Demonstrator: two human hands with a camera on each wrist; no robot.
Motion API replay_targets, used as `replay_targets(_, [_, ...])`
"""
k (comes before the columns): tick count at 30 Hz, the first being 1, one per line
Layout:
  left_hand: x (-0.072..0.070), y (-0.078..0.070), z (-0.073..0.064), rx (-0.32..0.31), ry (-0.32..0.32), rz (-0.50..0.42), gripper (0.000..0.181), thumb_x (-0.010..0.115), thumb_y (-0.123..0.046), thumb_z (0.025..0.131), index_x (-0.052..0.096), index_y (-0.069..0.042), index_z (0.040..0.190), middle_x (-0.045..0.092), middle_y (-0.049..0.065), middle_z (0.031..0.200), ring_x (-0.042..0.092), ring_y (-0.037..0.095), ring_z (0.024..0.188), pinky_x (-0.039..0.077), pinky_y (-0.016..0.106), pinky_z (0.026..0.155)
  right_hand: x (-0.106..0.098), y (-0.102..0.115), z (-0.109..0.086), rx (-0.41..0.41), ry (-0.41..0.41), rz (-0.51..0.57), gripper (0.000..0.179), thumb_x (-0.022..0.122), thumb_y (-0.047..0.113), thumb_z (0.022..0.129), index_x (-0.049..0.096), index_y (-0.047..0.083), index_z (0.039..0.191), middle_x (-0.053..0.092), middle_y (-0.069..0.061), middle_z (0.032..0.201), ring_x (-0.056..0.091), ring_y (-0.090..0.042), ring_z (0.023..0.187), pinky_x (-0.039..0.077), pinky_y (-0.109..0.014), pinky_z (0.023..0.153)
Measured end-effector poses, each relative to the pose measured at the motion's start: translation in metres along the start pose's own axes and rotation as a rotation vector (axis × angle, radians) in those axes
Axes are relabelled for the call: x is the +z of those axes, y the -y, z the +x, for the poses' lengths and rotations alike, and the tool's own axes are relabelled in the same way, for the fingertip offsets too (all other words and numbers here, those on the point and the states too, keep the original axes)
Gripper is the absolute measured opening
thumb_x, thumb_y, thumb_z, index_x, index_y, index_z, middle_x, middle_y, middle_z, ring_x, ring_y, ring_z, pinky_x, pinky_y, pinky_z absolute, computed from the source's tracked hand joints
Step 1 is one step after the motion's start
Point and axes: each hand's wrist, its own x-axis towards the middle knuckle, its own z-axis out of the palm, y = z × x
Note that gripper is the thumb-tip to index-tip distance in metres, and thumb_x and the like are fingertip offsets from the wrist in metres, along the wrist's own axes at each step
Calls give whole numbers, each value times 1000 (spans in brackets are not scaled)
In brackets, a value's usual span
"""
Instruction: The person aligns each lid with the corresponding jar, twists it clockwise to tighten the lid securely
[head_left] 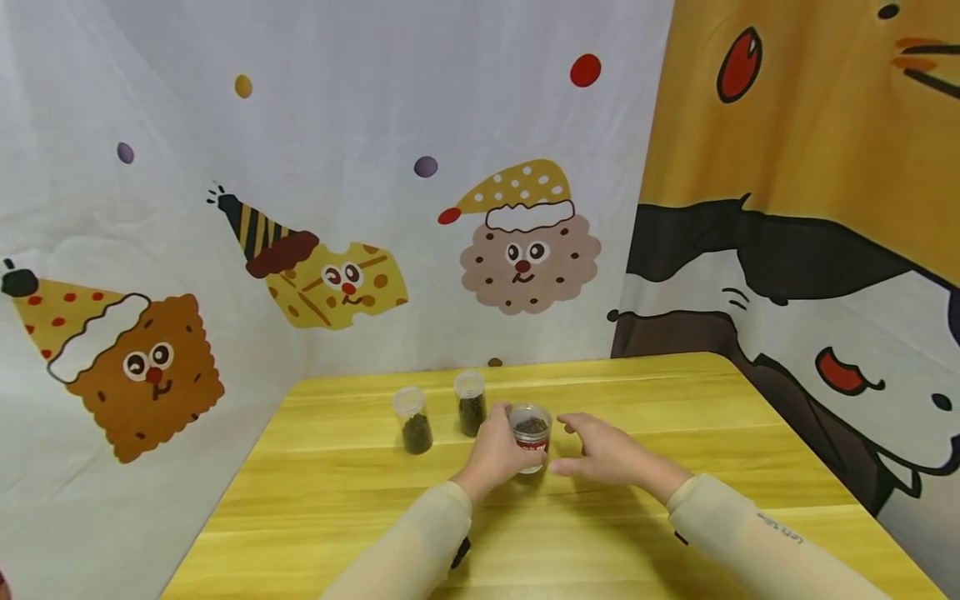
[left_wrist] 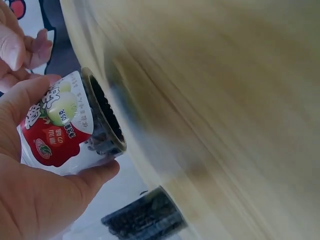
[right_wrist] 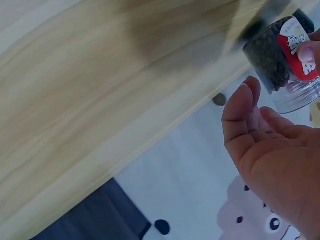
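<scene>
My left hand [head_left: 491,454] grips a clear plastic jar [head_left: 530,427] from its left side, fingers and thumb around the wall. Dark small pieces fill the lower part of the jar. A red and white label [left_wrist: 62,120] with a pale green round picture wraps it, plain in the left wrist view. Just right of the jar, my right hand [head_left: 603,450] holds nothing, its fingers loosely bent and thumb apart. In the right wrist view those fingertips [right_wrist: 252,87] are close to the jar's side.
Two clear cylindrical jars with dark contents, one at the left [head_left: 414,421] and one farther back [head_left: 470,404], stand on the yellow wood-grain table [head_left: 337,483]. A cartoon-printed cloth [head_left: 360,108] hangs behind the table's back edge.
</scene>
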Motion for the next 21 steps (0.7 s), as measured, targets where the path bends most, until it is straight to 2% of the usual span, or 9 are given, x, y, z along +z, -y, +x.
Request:
replay_targets(7, [14,2,19,-75,-44,11,98,96,-23,80,38,4,154,61,22,139,66,36,125,58,52,104,1,-9,1,44,13,-29,88,81,47,95,46,-4,157,61,-26,147,73,-27,102,60,-52,93])
replay_targets(12, [19,4,24,-92,-68,14,99,96,-25,81,37,4,155,62,23,139,67,37,124,59,52,103,0,-10,2,47,22,-27,85,81,46,95,47,-3,156,61,-25,148,73,-30,106,59,-53,95])
replay_targets(16, [16,7,16,-102,-70,16,110,97,-29,81,29,4,161,58,26,146,63,41,132,56,56,108,1,-11,0,51,18,-34,85,81,46,95,48,-4,156,62,-25,146,72,-33,109,59,-55,97])
replay_targets(18, [8,9,6,-94,-62,14,116,97,-31,80,25,5,163,53,29,153,57,45,140,51,60,113,0,-14,-1,51,13,-37,86,82,46,95,48,-5,155,62,-26,146,72,-35,110,59,-56,98])
replay_targets(21, [-9,14,-17,-95,-14,8,119,95,-34,82,20,4,166,44,30,162,49,48,147,47,63,117,-3,-21,-6,56,0,-47,85,81,46,95,48,-4,155,61,-27,147,71,-38,115,58,-57,100])
